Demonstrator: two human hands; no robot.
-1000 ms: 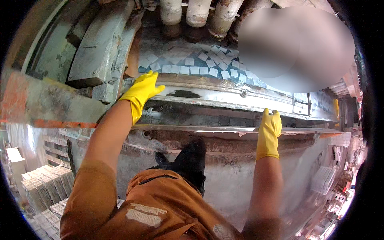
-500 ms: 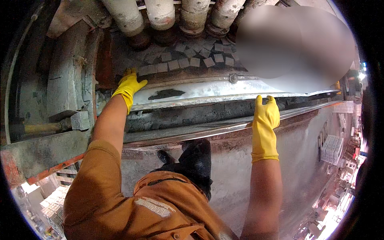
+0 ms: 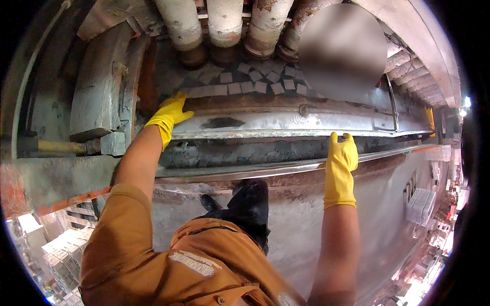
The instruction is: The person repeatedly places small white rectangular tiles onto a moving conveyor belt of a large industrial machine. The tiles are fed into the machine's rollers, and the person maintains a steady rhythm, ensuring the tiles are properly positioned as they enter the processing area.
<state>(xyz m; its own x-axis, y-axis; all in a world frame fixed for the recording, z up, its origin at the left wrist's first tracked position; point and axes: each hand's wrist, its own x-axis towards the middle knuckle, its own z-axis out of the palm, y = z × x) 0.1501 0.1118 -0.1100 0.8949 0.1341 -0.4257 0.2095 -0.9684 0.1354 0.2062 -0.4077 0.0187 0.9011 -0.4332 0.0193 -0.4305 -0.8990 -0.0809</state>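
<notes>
- Left hand (image 3: 172, 113), gloved in yellow, reached over the ledge (image 3: 275, 121) with its thumb spread well away from the fingers, palm down.
- Its fingertips lay just beside the left end of the front row of tiles (image 3: 247, 87); whether they touched the end tile, I could not tell from where I stood.
- Right hand (image 3: 341, 162), in a matching glove, was raised near the front edge of the ledge, well apart from the left, with its fingers bent and two tips pointing up, a small gap between them. I could not tell whether it pinched anything.
- Those tiles, pale and square, lay on a dark bed beyond the ledge, in a fairly even row at the front and scattered at angles behind.
- Behind them stood thick, whitish pipes (image 3: 225, 23), stained at their lower ends.
- On the ledge were a round knob (image 3: 304, 110) and, to its left, a dark patch (image 3: 223, 122).
- Between the ledge and a shiny rail (image 3: 245, 172) ran a dark trough (image 3: 229, 153).
- Left of the tiles sat a long grey block (image 3: 99, 92).
- White crates (image 3: 421, 205) stood on the floor (image 3: 301, 224) at the right.
- The person wore a brown shirt (image 3: 204, 255).
</notes>
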